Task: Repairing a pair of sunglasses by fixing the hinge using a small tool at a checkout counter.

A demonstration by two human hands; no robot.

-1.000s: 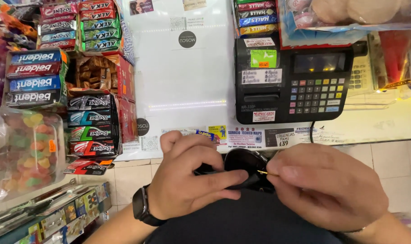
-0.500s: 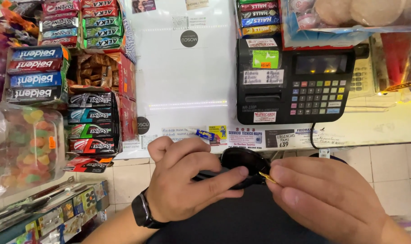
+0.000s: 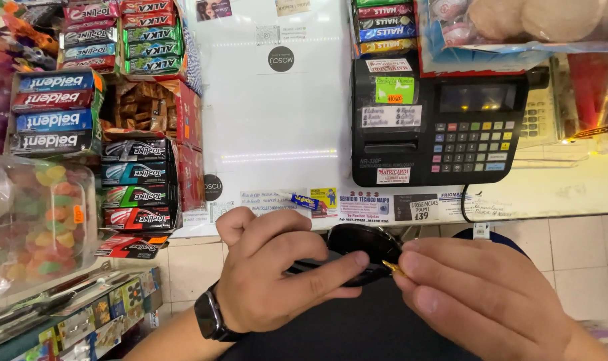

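My left hand (image 3: 277, 274), with a dark watch on its wrist, grips a pair of black sunglasses (image 3: 360, 244) over my lap, fingers wrapped around the frame. My right hand (image 3: 477, 297) is pinched on a small gold-coloured tool (image 3: 391, 267) whose tip meets the edge of the sunglasses near the hinge. Most of the tool is hidden inside the fingers. Both hands sit just below the white counter (image 3: 277, 120).
A black cash register (image 3: 437, 117) stands on the counter to the right. Boxes of chewing gum and sweets (image 3: 140, 180) are stacked at left, beside a clear jar of coloured candies (image 3: 40, 224). Bagged goods (image 3: 518, 23) lie behind the register. Tiled floor shows below.
Both hands with the sunglasses have dropped slightly in view and shifted a little right. The holds are unchanged.
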